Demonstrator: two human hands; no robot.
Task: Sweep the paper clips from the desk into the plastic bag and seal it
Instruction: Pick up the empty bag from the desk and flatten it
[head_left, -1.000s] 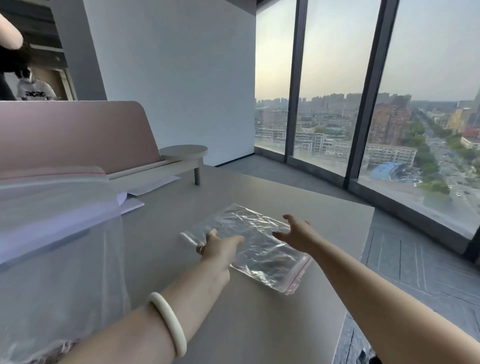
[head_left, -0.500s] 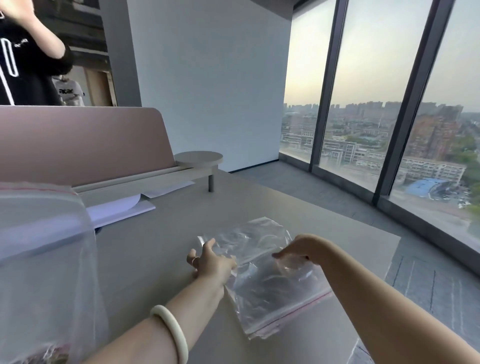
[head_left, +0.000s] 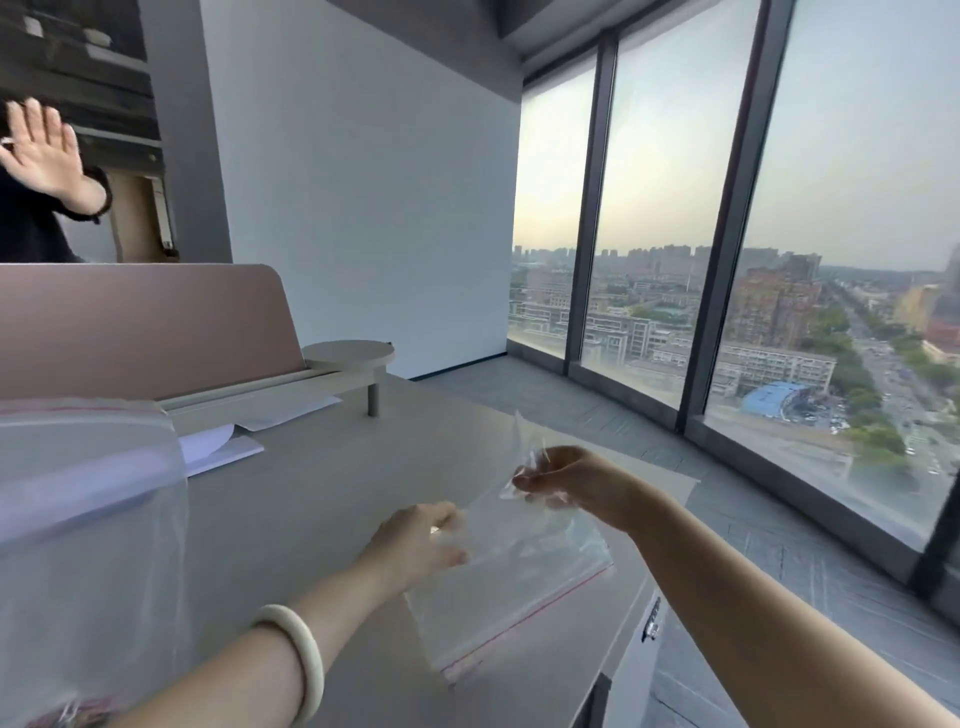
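Now both hands grasp the plastic bag: right hand pinches its far corner, left hand its near edge, red zip toward the person

Soft, hazy daylight enters through the windows on the right, leaving the wall evenly lit and shadows faint (fisheye bends the frame edges), while motion blurs the hands and bag.

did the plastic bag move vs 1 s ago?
Yes. The plastic bag, earlier flat on the desk, is now lifted off it by the right hand, red zip edge hanging toward the person.
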